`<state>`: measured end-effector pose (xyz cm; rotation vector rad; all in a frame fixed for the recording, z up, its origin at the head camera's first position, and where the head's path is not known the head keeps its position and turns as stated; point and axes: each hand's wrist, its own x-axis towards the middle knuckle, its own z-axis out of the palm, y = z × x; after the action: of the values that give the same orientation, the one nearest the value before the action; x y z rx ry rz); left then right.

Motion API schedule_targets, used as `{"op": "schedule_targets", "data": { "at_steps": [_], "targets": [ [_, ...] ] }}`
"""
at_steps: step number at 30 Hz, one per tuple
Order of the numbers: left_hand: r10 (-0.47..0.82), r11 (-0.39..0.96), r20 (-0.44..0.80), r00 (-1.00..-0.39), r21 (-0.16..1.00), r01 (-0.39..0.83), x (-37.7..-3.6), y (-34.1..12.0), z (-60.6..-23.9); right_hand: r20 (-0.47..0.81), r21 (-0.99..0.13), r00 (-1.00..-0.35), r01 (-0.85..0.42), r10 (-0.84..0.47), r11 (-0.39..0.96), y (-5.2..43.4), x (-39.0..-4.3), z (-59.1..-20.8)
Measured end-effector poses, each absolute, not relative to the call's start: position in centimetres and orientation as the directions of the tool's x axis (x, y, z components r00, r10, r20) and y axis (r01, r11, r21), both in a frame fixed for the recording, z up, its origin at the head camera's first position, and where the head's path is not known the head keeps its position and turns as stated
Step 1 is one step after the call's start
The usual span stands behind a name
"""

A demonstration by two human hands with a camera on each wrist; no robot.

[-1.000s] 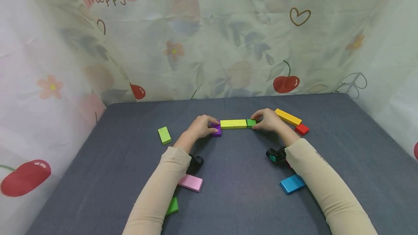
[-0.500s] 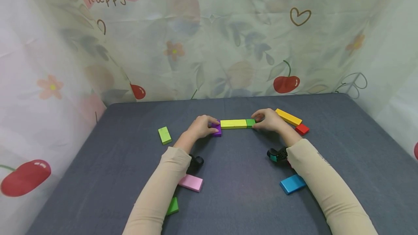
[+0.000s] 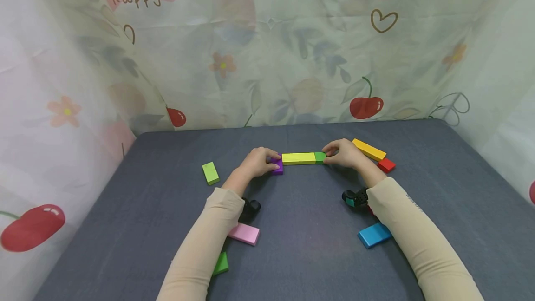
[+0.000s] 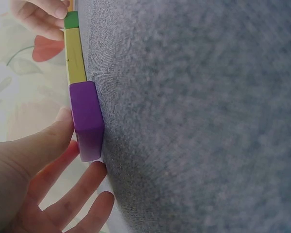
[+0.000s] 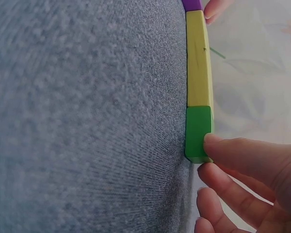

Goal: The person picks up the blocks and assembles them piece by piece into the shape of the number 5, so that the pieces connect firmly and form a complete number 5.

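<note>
In the head view, a yellow block (image 3: 298,159) lies lengthwise near the back of the table, between a purple block (image 3: 277,171) at its left end and a small green block (image 3: 320,158) at its right end. My left hand (image 3: 257,161) pinches the purple block between thumb and fingers, the thumb against its side in the left wrist view. At the other end my right hand (image 3: 343,153) holds the green block, its thumb (image 5: 233,150) pressed on it in the right wrist view. All three blocks stand end to end in a row, with the yellow one untouched by either hand.
Right of the row, an orange-yellow block (image 3: 369,149) adjoins a red one (image 3: 386,165). A lime block (image 3: 211,173) lies at left. Under the forearms are partly covered pink (image 3: 244,234), green (image 3: 221,264) and blue (image 3: 374,235) blocks. A patterned curtain (image 3: 267,59) stands behind the table.
The green block has slid slightly left against the yellow block's end, with my right hand on it. My left hand has stayed in place at the purple block.
</note>
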<state>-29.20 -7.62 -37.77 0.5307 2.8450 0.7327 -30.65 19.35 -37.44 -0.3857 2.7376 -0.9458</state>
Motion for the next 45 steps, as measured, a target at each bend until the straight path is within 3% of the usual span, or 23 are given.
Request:
{"op": "schedule_targets", "data": {
  "at_steps": [27, 45],
  "targets": [
    [0.369, 0.820, -0.058, -0.928, 0.491, 0.295, -29.0, -7.6, -37.6, -0.117, -0.631, -0.938, -0.183, -0.326, 0.754, 19.3, -30.5, -37.4],
    [0.361, 0.821, -0.069, -0.930, 0.496, 0.282, -28.9, -7.5, -37.6, -0.053, -0.638, -0.923, -0.263, -0.382, 0.724, 18.1, -30.7, -37.5]
  ]
}}
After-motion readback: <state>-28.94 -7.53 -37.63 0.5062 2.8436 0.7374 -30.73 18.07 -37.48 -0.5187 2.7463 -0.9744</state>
